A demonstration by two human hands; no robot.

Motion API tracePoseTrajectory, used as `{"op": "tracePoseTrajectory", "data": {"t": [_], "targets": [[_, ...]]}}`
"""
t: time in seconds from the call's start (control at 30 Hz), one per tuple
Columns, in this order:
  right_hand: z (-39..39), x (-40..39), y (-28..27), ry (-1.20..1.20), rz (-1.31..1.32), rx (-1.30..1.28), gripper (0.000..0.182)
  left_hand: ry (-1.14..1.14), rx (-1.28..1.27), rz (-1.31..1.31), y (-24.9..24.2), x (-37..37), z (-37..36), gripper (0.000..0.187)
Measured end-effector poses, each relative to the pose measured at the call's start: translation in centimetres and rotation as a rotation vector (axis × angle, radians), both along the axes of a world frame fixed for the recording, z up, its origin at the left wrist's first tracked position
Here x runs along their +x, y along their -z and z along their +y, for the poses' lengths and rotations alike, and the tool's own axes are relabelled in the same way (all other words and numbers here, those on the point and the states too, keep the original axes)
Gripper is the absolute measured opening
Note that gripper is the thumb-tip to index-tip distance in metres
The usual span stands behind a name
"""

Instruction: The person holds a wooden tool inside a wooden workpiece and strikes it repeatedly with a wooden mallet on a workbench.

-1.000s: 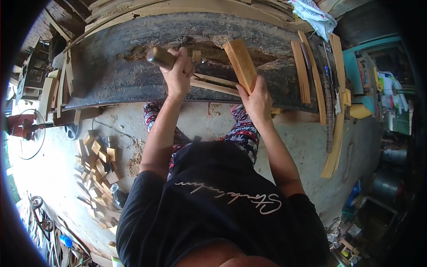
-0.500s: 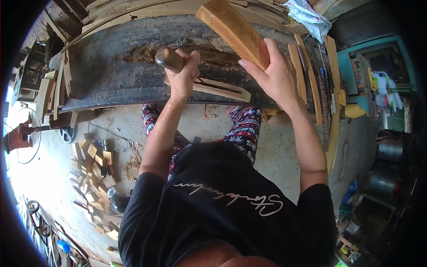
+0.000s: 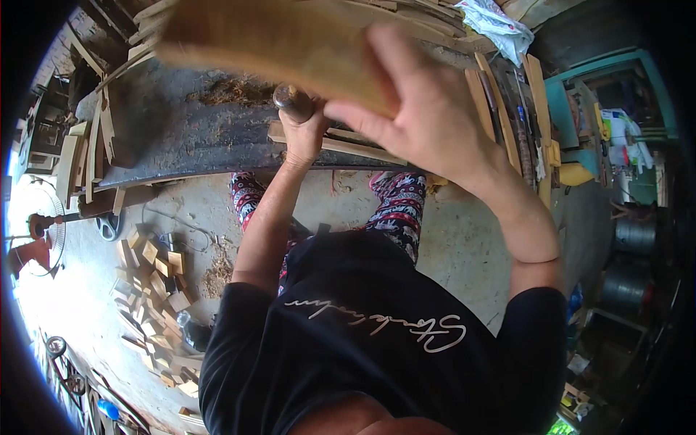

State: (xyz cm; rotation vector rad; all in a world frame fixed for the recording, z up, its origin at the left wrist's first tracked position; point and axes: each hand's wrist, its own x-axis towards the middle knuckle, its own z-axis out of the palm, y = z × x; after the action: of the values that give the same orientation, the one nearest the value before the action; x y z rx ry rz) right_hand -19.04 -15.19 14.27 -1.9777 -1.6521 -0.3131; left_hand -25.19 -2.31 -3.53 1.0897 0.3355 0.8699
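Note:
My left hand (image 3: 303, 138) is closed round a dark, round-ended wooden handle (image 3: 293, 103), held upright over the bench. A pale slotted wood piece (image 3: 355, 147) lies under it at the bench's near edge, partly hidden by my hands. My right hand (image 3: 428, 116) grips the end of a thick wooden block (image 3: 275, 47), which is raised close to the camera and blurred by motion. The block spans above the handle's top; whether the two touch I cannot tell.
The dark bench (image 3: 174, 130) carries wood shavings. Long wooden strips and tools (image 3: 518, 130) lie at its right end. Small wood offcuts (image 3: 156, 290) are heaped on the floor at left, near a fan (image 3: 43, 228). A plastic bag (image 3: 496, 27) is at the back.
The block in my right hand has swung left and closer to the camera, over the handle. My left hand and the handle have shifted slightly right.

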Motion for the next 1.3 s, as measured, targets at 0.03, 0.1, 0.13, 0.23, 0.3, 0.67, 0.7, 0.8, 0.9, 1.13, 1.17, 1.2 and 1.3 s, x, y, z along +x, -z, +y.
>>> {"op": "tracePoseTrajectory", "data": {"t": [0.03,0.1,0.13,0.23,0.3,0.67,0.7,0.8,0.9,1.13,1.17,1.2,1.3], "targets": [[0.0,0.2,0.3,0.002,-0.003,0.004,0.059,0.002,0.004,-0.003,0.4,0.4,-0.1,0.010],[0.1,1.0,0.8,0.132,0.185,-0.586,0.057,-0.060,-0.063,-0.045,2.9,1.4,0.0,0.009],[-0.5,1.5,0.8,0.123,0.075,-0.520,0.056,-0.182,0.149,-0.018,3.6,1.6,0.4,0.010],[-1.2,1.0,-0.9,0.059,0.082,-0.190,0.054,0.097,-0.054,0.082,5.0,0.5,1.1,0.011],[-1.2,0.2,-0.8,0.061,0.188,-0.127,0.054,0.093,-0.078,0.069,4.0,0.4,0.5,0.013],[-4.3,2.7,4.7,0.156,0.428,-0.063,0.048,0.041,-0.045,0.001,0.2,-1.1,2.2,0.027],[-4.4,2.8,4.8,0.165,0.381,-0.085,0.049,0.046,-0.040,0.005,0.3,-1.0,2.1,0.027],[-4.1,2.9,4.9,0.174,0.341,-0.100,0.050,0.040,0.038,0.054,1.3,-0.6,2.0,0.028],[-3.4,2.7,3.2,0.129,0.329,-0.073,0.050,0.083,0.010,0.052,2.0,-0.4,1.8,0.027],[-1.2,0.6,-2.6,-0.239,0.659,0.022,0.065,-0.051,0.228,0.089,-0.6,-0.9,0.8,0.027],[-1.0,1.0,-2.4,-0.241,0.660,0.022,0.065,-0.065,0.250,0.122,-0.9,-1.0,0.9,0.026],[-0.8,1.8,-2.1,-0.218,0.463,-0.039,0.054,-0.066,0.251,0.123,-0.6,-1.0,1.1,0.026],[-0.3,1.8,-2.0,-0.169,0.385,-0.144,0.042,-0.032,0.279,0.083,0.1,-0.8,1.4,0.022]]}}
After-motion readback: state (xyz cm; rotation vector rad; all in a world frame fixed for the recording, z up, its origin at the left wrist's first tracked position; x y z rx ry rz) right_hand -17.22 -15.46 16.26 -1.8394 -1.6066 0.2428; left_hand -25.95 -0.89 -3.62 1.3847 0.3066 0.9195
